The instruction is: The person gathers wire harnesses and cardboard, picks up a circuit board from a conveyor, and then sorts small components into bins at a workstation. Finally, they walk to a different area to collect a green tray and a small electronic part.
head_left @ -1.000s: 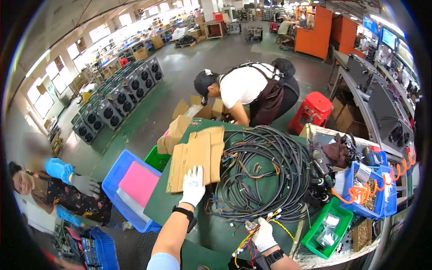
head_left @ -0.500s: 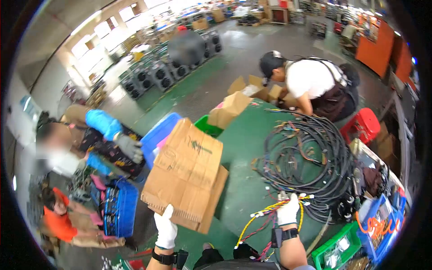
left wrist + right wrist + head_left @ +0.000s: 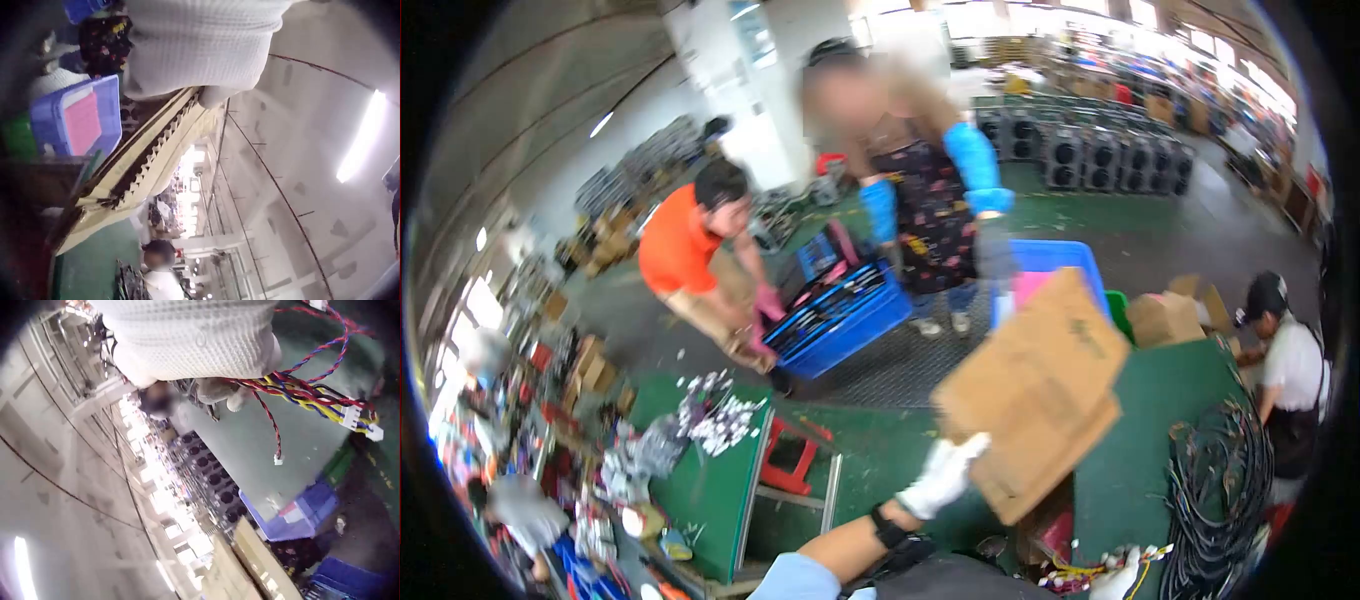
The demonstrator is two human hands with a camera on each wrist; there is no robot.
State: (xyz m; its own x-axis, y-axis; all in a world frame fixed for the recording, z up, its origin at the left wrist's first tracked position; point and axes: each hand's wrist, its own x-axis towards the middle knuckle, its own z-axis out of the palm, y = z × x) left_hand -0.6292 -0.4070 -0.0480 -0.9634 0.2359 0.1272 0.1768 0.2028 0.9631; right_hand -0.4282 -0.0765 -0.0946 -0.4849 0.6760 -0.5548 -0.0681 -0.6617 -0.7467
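Observation:
My white-gloved left hand grips the near edge of a folded cardboard sheet, which is raised and tilted over the corner of the green table. In the left wrist view the glove lies along the edge of the corrugated cardboard. Low in the head view, my gloved right hand holds a bundle of thin twisted wires, red, yellow and blue with white connectors. A coil of black cables lies on the table to the right of that hand.
Past the cardboard stand a blue bin and a person in a dark apron. Someone in orange bends at a blue crate. Left is another green table with a red stool beside it. A third person crouches far right.
My left hand has gone from lying on the cardboard to gripping it, lifting it off the table and moving it left. The view has turned left. The right hand keeps its wires.

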